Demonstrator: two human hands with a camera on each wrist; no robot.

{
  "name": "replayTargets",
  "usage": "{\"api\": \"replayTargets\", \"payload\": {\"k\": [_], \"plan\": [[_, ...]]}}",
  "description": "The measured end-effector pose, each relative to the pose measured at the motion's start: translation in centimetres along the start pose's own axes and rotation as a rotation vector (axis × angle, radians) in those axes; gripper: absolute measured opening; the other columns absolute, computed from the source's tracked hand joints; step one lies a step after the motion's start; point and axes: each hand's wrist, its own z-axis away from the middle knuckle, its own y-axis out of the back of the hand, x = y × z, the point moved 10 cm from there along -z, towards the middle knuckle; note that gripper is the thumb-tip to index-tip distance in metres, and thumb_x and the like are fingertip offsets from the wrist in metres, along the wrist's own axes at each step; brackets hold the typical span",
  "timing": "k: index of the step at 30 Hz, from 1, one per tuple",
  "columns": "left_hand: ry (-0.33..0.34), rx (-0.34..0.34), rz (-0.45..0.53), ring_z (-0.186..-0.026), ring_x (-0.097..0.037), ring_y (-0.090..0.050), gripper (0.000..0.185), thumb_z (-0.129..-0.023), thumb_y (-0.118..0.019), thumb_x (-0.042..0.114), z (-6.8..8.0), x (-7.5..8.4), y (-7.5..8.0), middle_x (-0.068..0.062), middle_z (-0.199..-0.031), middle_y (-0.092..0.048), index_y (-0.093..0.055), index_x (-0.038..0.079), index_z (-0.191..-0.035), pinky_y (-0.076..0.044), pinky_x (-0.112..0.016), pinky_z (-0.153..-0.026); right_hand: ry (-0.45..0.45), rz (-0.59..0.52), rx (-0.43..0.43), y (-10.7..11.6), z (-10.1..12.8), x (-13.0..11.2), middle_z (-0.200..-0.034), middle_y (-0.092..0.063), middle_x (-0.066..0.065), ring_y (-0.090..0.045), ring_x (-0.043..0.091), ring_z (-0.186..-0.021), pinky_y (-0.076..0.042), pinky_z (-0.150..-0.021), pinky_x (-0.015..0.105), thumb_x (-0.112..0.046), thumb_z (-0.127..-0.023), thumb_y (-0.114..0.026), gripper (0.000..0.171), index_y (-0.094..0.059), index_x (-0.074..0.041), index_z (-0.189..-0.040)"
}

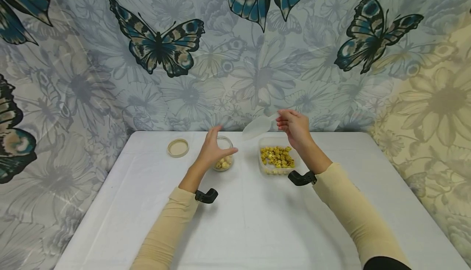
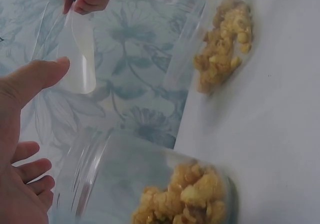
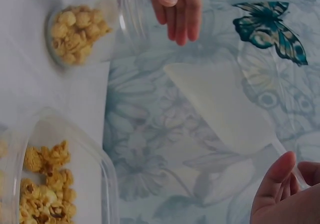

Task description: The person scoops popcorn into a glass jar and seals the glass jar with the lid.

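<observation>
Bare table (image 1: 257, 221) lies open in front; jar (image 1: 223, 159) and tub (image 1: 276, 159) crowd the far edge.

Stood against a draped wall cloth (image 1: 257, 78) printed with pale grey flowers and big teal-and-black butterflies, yellowing toward the right. Was covered in white, the worktop (image 1: 257, 221), reaching from near edge to the far drape. Lay evenly, softly lit.

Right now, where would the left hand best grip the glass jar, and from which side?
Around the jar's side wall near the rim, from its left. It stands upright and round, the left hand is open beside it, and the right hand holds the scoop above its right side.
</observation>
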Motion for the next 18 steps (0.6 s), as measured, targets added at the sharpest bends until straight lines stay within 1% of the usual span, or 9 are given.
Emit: {"api": "replayTargets", "payload": {"k": [9,14,18], "plan": [[-0.031,-0.005,0.013,-0.145,-0.035,-0.029,0.095,-0.076,-0.083,0.034,-0.2,1.2,-1.3,-0.013,-0.156,-0.028,-0.031,0.009,-0.151,-0.03,-0.058,-0.115,0.059,0.008,0.007,1.1,0.2,-1.2,-0.066,-0.066,0.0,-0.061,0.01,-0.055,-0.054,-0.052,0.019,-0.012,-0.097,-0.06,0.014,-0.069,-0.009,-0.087],[-0.048,-0.017,0.008,-0.145,-0.035,-0.028,0.094,-0.077,-0.082,0.034,-0.1,1.9,-1.9,-0.014,-0.157,-0.027,-0.031,0.009,-0.151,-0.03,-0.059,-0.115,0.068,0.005,0.003,1.6,0.2,-1.5,-0.067,-0.065,0.001,-0.061,0.011,-0.055,-0.054,-0.052,0.019,-0.013,-0.096,-0.061,0.01,-0.069,-0.009,-0.09],[-0.082,-0.027,0.01,-0.146,-0.035,-0.028,0.094,-0.077,-0.082,0.035,0.0,2.6,-2.3,-0.015,-0.157,-0.027,-0.031,0.006,-0.151,-0.031,-0.057,-0.115,0.072,0.003,0.019,2.1,0.1,-1.7,-0.067,-0.065,0.001,-0.061,0.011,-0.055,-0.053,-0.051,0.019,-0.013,-0.095,-0.063,0.009,-0.068,-0.007,-0.092]]}}
